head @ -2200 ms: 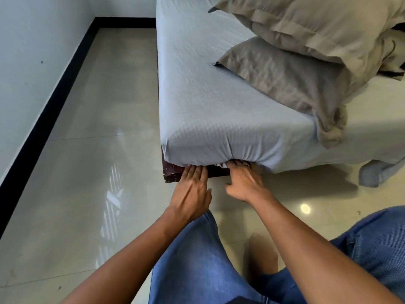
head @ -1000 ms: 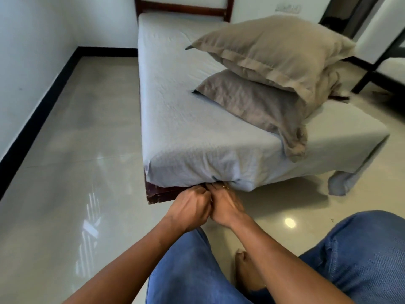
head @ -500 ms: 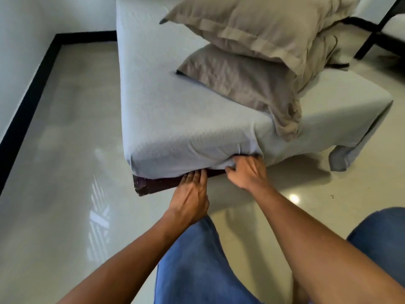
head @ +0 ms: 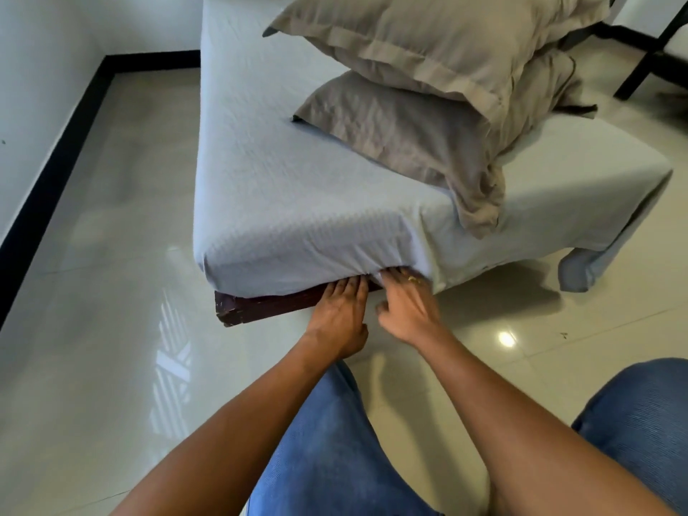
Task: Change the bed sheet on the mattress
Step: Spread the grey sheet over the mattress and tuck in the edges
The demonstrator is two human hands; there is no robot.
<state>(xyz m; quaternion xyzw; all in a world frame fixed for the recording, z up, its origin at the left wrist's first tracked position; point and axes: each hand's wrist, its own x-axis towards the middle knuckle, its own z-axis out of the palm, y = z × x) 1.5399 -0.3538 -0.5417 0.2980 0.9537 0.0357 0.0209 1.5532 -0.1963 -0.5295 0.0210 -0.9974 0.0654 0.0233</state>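
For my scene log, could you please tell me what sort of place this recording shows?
Most likely a bedroom: a pale blue sheet covers a bed with a dark wooden frame, two beige pillows lie stacked on it, and a glossy tiled floor meets a white wall.

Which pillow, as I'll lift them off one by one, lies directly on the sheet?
The darker, wrinkled pillow: it lies on the sheet, one corner drooping over the near edge. The lighter pillow rests on top of it.
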